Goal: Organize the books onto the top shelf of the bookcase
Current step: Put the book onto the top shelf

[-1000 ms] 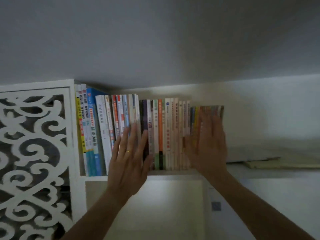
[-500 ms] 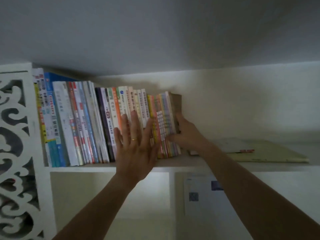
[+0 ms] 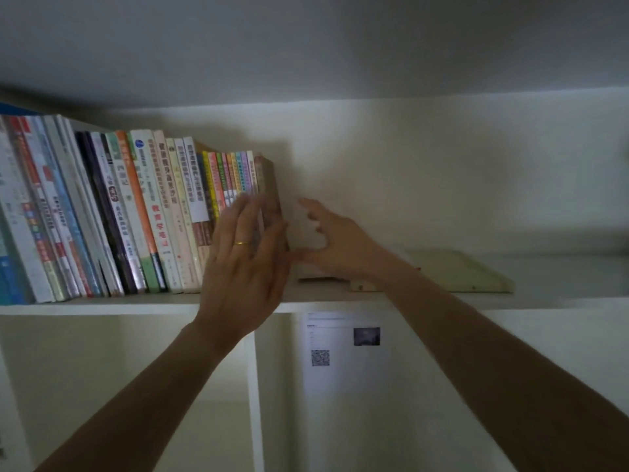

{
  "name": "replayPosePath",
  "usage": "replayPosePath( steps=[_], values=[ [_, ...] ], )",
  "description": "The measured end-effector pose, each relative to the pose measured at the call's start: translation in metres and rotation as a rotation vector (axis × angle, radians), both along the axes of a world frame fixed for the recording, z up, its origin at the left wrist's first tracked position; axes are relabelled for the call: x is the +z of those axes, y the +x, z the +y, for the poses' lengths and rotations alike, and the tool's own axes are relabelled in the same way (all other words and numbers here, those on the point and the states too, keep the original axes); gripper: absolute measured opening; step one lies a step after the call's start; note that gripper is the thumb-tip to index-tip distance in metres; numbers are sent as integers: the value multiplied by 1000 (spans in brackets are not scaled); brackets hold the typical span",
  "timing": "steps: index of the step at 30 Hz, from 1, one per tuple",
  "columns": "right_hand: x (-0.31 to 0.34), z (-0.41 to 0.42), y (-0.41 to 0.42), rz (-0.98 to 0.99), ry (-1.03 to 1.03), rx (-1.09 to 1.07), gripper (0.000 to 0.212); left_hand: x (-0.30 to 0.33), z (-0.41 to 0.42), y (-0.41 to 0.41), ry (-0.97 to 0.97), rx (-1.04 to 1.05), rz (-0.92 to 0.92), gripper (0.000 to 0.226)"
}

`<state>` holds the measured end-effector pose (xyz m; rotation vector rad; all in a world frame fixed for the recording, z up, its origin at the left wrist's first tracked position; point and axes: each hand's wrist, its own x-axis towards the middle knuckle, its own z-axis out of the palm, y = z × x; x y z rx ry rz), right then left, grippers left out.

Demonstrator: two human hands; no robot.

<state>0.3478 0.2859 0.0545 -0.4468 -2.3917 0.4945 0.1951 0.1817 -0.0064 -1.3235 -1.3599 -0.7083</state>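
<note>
A row of upright books [image 3: 143,212] fills the left part of the top shelf [image 3: 102,306], leaning slightly left. A brown book [image 3: 270,185] ends the row on the right. My left hand [image 3: 243,257], with a gold ring, lies flat with straight fingers against the spines of the thin coloured books [image 3: 231,175] at the row's right end. Just right of the brown book my right hand [image 3: 335,243] hovers with fingers spread and loosely curled, holding nothing. A flat pale book [image 3: 456,270] lies on the shelf further right, partly behind my right wrist.
The ceiling sits close above the shelf. Below the shelf a white vertical divider [image 3: 255,386] separates two compartments. A paper sheet with a QR code [image 3: 343,349] hangs on the back wall of the right compartment. Open shelf surface stretches to the right.
My view swung right, so the carved white panel left the frame. My right hand let go of the row's end book and drew back to the right. My left hand slid right along the spines.
</note>
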Motion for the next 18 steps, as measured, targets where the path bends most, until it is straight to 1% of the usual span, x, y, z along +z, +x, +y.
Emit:
replayPosePath(
  steps=[2,3,5,6,7,8,9,10,12,13,15,18],
  values=[
    [9,28,47,-33,40,-236,79,5,15,20,-107,-127,-10,44],
    [11,45,73,-88,34,-388,79,8,22,33,-184,-162,-54,47],
    [10,73,124,-238,-25,-679,78,13,39,60,-399,-157,-205,60],
    [5,84,144,-312,-61,-777,76,14,50,72,-523,-147,-273,66],
    [-1,92,158,-370,-84,-824,72,13,61,83,-625,-142,-300,69],
    [-8,96,168,-385,-108,-832,68,9,69,95,-675,-153,-276,70],
    [-15,99,174,-354,-123,-813,66,4,75,104,-677,-174,-238,69],
    [-20,99,177,-291,-148,-779,66,-1,79,111,-648,-199,-212,66],
    [-22,97,179,-61,-293,-693,67,-8,84,117,-575,-225,-195,58],
    [-21,97,180,37,-360,-640,63,-10,85,117,-528,-236,-173,56],
    [-18,94,185,138,-488,-566,52,-11,86,115,-446,-267,-125,52],
    [-12,83,190,247,-651,-428,43,-10,85,108,-394,-309,-93,51]
  ],
)
